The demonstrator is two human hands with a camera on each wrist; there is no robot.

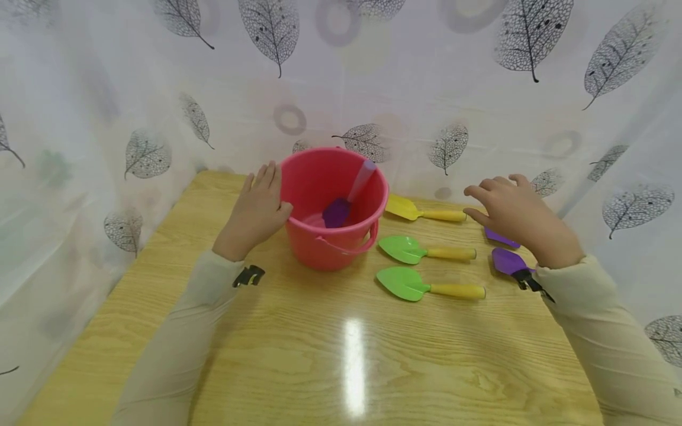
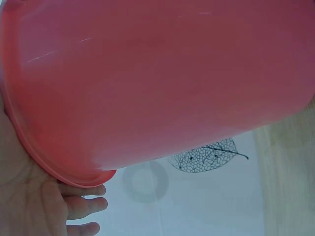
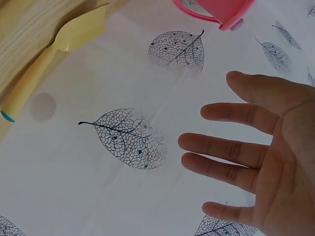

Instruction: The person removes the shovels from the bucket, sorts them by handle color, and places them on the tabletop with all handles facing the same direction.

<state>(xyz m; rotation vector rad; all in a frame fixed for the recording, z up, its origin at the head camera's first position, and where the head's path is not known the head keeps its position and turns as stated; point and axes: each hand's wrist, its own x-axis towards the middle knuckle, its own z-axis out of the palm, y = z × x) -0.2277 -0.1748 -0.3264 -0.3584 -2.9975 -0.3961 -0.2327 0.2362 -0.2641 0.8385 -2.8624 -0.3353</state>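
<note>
A pinkish-red plastic bucket stands upright on the wooden table, with a purple toy shovel leaning inside it. At the bucket's left rim, my left hand touches the edge with its fingers extended; the left wrist view shows the palm against the rim. My right hand hovers above the right side and holds nothing, its fingers spread in the right wrist view. Below and left of it lie a yellow shovel and two green shovels with yellow handles.
Partly hidden under my right hand and wrist are two purple shovels, one nearer and one farther. A white curtain with leaf prints hangs behind the wooden table. The bucket's handle hangs down at its front right.
</note>
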